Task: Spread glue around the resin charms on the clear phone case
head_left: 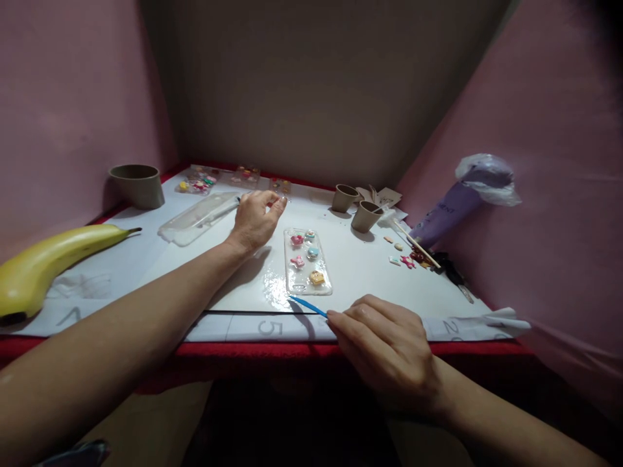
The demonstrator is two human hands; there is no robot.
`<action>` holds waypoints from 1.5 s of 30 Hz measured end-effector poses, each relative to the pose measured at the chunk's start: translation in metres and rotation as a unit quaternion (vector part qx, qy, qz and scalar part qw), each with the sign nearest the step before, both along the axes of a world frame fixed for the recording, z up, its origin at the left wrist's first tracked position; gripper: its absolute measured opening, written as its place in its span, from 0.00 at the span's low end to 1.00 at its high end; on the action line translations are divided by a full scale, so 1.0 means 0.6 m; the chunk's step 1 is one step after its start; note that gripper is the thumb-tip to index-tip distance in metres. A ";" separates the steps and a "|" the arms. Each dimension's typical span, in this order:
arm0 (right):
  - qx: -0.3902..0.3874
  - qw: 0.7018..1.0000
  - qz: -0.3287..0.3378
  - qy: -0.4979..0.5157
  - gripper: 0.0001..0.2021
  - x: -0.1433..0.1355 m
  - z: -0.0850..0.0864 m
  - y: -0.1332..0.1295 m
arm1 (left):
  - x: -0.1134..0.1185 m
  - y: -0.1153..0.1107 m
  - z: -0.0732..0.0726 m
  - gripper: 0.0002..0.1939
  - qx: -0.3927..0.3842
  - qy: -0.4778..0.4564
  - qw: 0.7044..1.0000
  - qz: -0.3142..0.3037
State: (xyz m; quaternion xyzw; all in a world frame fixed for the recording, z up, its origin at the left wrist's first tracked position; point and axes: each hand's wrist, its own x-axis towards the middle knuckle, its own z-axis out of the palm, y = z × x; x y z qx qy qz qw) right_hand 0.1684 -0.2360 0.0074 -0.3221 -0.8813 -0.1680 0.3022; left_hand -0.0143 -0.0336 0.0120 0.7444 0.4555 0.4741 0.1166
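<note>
A clear phone case (307, 275) lies on the white board, with several small charms in pink, teal and yellow on it. In my right hand (384, 344) is a thin blue pointed tool (309, 305), held like a pen. Its tip is by the case's lower left corner; I cannot tell whether it touches. My left hand (256, 220) is beyond the case's upper left side, thumb and fingers drawn together. Anything between those fingertips is too small to make out. Left of that hand lies a clear, empty-looking plastic package (197, 219).
A yellow banana (63, 256) and a taupe cup (139, 187) are at left. Charm packs (198, 180) lie along the back. Right are two small cups (366, 217), a wooden stick (416, 243), loose charms (407, 261) and a purple container (450, 207) topped with plastic.
</note>
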 end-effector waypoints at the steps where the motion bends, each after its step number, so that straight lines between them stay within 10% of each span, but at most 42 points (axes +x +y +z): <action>1: -0.002 1.000 0.000 -0.001 0.08 -0.002 0.000 0.000 | 0.000 0.000 0.000 0.13 -0.001 0.000 1.000 -0.001; 45: -0.028 0.998 -0.055 -0.011 0.11 -0.026 -0.009 -0.011 | 0.003 -0.002 0.000 0.12 -0.025 0.001 1.000 -0.011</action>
